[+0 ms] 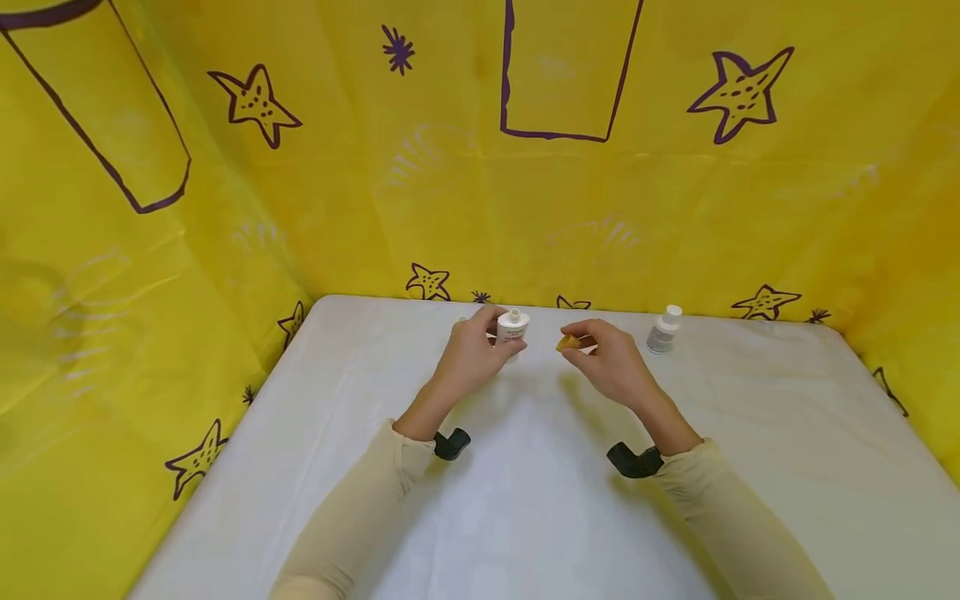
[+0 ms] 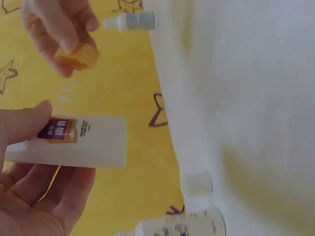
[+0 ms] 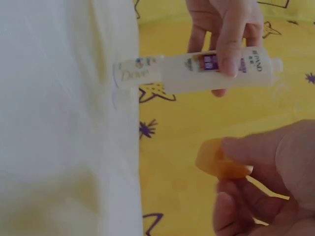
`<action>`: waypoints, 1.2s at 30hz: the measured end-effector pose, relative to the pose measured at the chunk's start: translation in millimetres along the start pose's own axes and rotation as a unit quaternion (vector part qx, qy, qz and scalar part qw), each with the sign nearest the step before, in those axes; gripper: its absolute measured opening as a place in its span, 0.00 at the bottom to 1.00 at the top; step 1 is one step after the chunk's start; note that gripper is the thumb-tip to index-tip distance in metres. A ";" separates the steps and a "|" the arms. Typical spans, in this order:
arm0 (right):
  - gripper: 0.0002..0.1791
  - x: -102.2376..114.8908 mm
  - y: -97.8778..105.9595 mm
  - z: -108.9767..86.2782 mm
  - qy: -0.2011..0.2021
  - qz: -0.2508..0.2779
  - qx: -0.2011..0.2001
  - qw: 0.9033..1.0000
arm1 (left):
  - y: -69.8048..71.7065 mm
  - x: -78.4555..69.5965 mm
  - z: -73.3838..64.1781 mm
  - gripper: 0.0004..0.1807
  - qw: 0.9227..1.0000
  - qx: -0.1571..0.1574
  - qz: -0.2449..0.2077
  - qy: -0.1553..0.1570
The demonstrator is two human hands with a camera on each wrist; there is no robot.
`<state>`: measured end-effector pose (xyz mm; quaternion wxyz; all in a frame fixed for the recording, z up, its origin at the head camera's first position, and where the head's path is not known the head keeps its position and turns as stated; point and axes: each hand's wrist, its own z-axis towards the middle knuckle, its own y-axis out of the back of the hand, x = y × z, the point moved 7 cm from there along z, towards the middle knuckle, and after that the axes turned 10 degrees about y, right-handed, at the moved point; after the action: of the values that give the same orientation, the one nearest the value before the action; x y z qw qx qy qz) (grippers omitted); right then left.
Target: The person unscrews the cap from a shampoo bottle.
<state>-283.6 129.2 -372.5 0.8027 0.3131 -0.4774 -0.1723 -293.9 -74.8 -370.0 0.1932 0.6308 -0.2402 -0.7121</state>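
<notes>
My left hand (image 1: 471, 350) grips a white shampoo-type bottle (image 1: 513, 327) upright above the table, thumb on one side and fingers on the other. Its narrow neck is bare, and a purple and gold label shows in the left wrist view. To the right, my right hand (image 1: 611, 358) pinches a small orange-yellow cap (image 1: 567, 342) between thumb and fingertips, apart from the bottle. In the right wrist view the cap (image 3: 219, 160) looks faceted. Behind the held bottle, a white Dove bottle (image 3: 130, 73) stands on the table, mostly hidden by my left hand in the head view.
A small white-capped bottle (image 1: 664, 329) with a grey label stands near the table's back edge, right of my right hand. Beside the Dove bottle is a short white cylinder (image 2: 198, 184). Yellow patterned cloth (image 1: 465, 208) walls the white table (image 1: 525, 517) at back and sides.
</notes>
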 end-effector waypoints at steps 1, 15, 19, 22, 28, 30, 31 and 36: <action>0.19 -0.7 -3.5 2.0 -0.002 0.002 0.002 1.000 | 4.2 1.7 0.2 0.24 1.000 -0.006 0.001 0.002; 0.18 -8.1 -65.2 26.1 -0.050 0.051 0.067 0.995 | 43.1 38.7 -3.3 0.24 0.998 -0.040 0.011 0.038; 0.18 -9.0 -82.5 34.5 -0.065 0.061 0.083 0.993 | 46.1 51.2 -3.0 0.23 0.997 -0.048 0.027 0.050; 0.17 -8.1 -93.7 38.9 -0.067 0.050 0.089 0.993 | 47.4 60.0 -2.8 0.24 0.996 -0.048 0.026 0.067; 0.16 -2.4 -111.2 43.7 -0.071 0.018 0.111 0.991 | 50.7 75.3 -1.8 0.24 0.994 -0.045 0.015 0.094; 0.16 -1.2 -116.3 43.6 -0.071 0.015 0.119 0.990 | 51.5 80.7 -1.5 0.24 0.994 -0.044 0.016 0.101; 0.16 -0.5 -118.4 43.3 -0.068 0.012 0.123 0.990 | 51.8 83.2 -1.5 0.24 0.994 -0.045 0.015 0.103; 0.15 -0.1 -125.8 40.4 -0.068 0.011 0.132 0.989 | 51.2 93.9 -0.7 0.25 0.992 -0.038 0.016 0.120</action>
<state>-316.1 21.9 -442.5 0.7223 0.3984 -0.5524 -0.1201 -306.8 -170.7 -415.7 0.2555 0.6999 -0.1983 -0.6369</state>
